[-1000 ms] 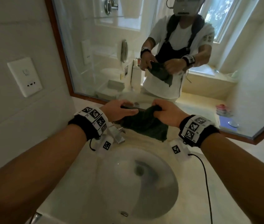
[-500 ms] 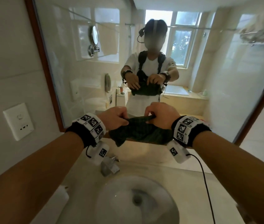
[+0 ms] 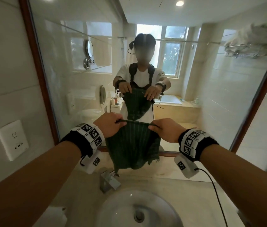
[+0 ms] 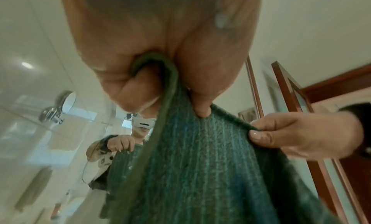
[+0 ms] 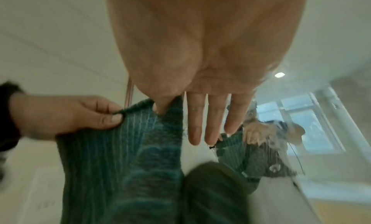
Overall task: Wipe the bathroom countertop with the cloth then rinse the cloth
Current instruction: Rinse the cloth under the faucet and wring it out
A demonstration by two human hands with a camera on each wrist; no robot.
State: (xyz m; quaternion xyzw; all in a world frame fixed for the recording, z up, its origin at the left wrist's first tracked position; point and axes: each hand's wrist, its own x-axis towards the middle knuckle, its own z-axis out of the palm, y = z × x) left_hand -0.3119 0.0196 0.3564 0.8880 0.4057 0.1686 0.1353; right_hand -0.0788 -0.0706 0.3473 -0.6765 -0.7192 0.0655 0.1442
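Below the hands, the sink basin (image 3: 123, 208) held nothing but its drain. Left hand (image 3: 109, 126) and right hand (image 3: 166, 131) each pinched a top corner of the green cloth (image 3: 132, 145), which now hung open, earlier bunched.

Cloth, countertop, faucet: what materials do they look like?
Cloth: soft woven or knit textile, dark green, ribbed stripes, frayed corner; it drapes limply.
Countertop: likely polished stone or a look-alike, beige and mottled.
Faucet: metal, probably chrome, grey and reflective.
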